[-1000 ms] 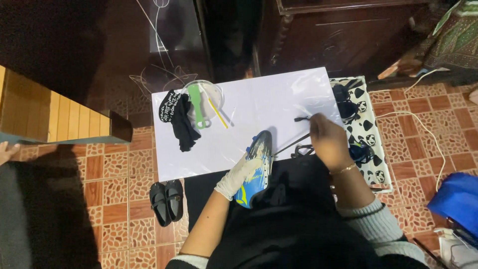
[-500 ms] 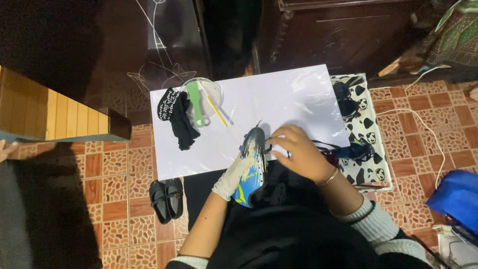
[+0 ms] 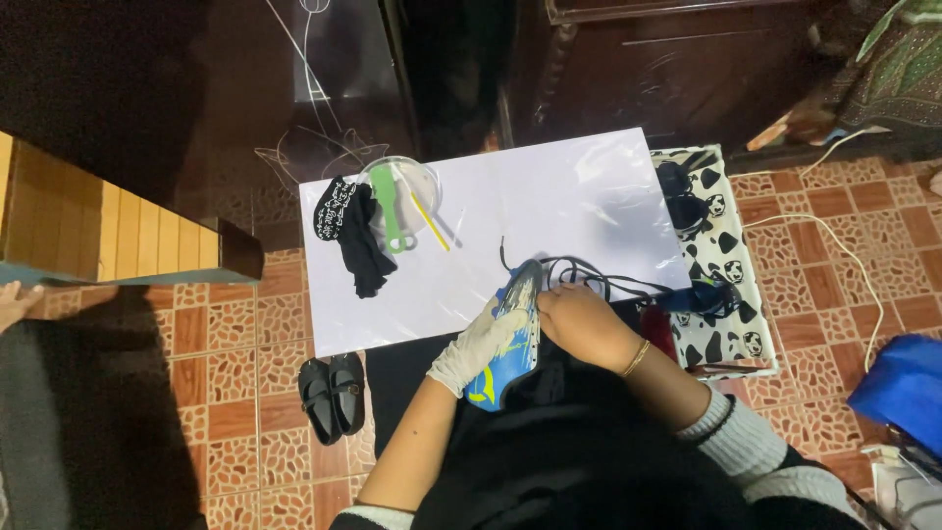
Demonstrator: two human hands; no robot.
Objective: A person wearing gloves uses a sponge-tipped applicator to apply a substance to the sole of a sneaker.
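Observation:
My left hand [image 3: 479, 345], in a pale glove, grips a blue sports shoe [image 3: 514, 339] with yellow marks, toe pointing away from me, at the near edge of a white sheet [image 3: 579, 196]. My right hand [image 3: 581, 324], bare with a gold bangle, rests on the shoe's top by the lace holes, fingers closed on the black lace [image 3: 599, 280]. The lace trails in loops to the right across the sheet.
A black cloth [image 3: 355, 236], a green brush [image 3: 390, 204] and a yellow stick [image 3: 429, 220] lie by a clear bowl at the sheet's left. A black-and-white patterned tray [image 3: 731, 255] holding dark items sits right. Small black shoes [image 3: 332, 393] stand on the tiled floor.
My right hand, earlier stretched out over the sheet pulling the lace, has come back to the shoe. The lace now lies slack in loops. The left hand stays on the shoe.

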